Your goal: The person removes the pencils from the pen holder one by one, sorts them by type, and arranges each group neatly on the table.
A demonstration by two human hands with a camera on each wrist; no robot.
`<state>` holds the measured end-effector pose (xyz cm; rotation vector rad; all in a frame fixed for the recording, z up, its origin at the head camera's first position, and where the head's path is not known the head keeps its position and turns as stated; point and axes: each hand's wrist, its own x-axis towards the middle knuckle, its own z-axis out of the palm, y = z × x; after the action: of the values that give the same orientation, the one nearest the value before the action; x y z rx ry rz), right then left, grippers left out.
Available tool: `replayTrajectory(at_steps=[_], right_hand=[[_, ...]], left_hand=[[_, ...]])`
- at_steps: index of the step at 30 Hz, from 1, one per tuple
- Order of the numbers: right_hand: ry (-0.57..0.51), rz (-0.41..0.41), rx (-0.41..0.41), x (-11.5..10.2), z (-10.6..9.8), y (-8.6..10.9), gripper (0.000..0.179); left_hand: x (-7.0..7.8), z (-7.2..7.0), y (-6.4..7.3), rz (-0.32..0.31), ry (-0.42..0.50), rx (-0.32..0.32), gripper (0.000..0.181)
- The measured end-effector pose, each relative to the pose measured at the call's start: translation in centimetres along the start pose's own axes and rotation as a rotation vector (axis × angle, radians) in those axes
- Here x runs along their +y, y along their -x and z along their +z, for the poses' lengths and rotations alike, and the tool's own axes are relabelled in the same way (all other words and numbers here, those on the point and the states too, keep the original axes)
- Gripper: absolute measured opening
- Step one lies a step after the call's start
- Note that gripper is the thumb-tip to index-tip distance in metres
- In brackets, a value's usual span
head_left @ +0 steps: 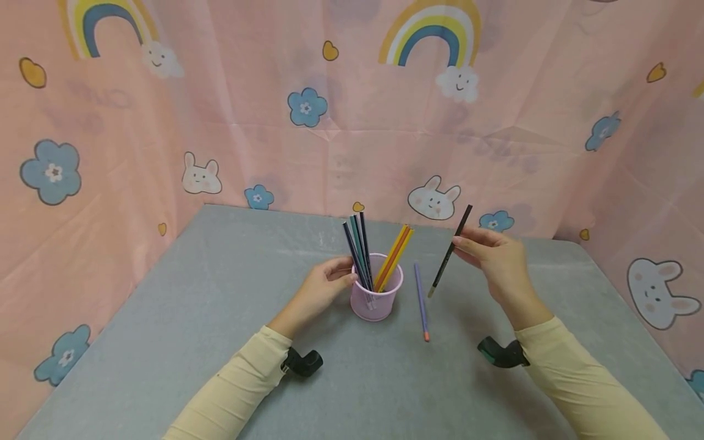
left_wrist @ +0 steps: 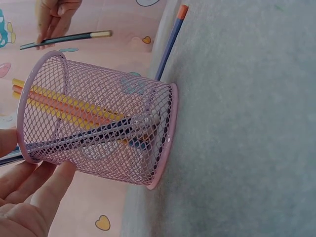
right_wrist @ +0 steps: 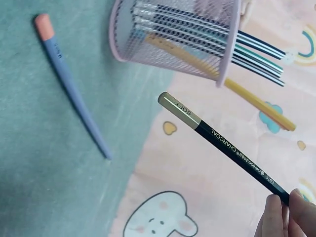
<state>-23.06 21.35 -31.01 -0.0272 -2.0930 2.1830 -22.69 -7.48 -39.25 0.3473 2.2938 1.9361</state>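
Note:
A pink mesh pencil cup [head_left: 374, 307] stands upright on the table. Several dark and teal pencils [head_left: 357, 250] lean to its left side, and several yellow and orange pencils [head_left: 393, 260] lean to the right. My left hand [head_left: 323, 284] holds the cup at its left side, thumb by the rim, fingers against the mesh [left_wrist: 89, 148]. Above the table, right of the cup, my right hand [head_left: 497, 260] pinches a black charcoal pencil [right_wrist: 237, 155] near its upper end; the gold end marked SOFT points down. Between them a purple pencil with an orange end [head_left: 421, 302] lies on the table.
The grey table [head_left: 220, 293] meets a pink patterned cloth [head_left: 264, 146] at the back and both sides. A black wrist camera [head_left: 302, 362] sits at the left sleeve, another black wrist camera [head_left: 502, 352] at the right sleeve.

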Motion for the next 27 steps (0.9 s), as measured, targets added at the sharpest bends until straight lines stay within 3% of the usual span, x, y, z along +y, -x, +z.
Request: replayTrajectory(at_steps=[7,13,21,27], right_hand=[[0.077,0.035,-0.008,1.0,-0.6,-0.4,0.053],[0.086,0.039,-0.039,1.5,-1.2,-0.7,0.052],[0.32,0.112,-0.059,1.7,-1.6,-1.1,0.056],[0.387,0.178,-0.092,2.0,-1.9,-1.5,0.055]], left_hand=[[-0.1,0.1,-0.1,-0.015,0.005,0.004,0.046],[-0.2,0.1,-0.2,-0.017,0.014,-0.002,0.046],[-0.2,0.1,-0.1,-0.009,0.033,0.001,0.045],[0.2,0.0,0.2,-0.019,0.026,-0.001,0.046]])
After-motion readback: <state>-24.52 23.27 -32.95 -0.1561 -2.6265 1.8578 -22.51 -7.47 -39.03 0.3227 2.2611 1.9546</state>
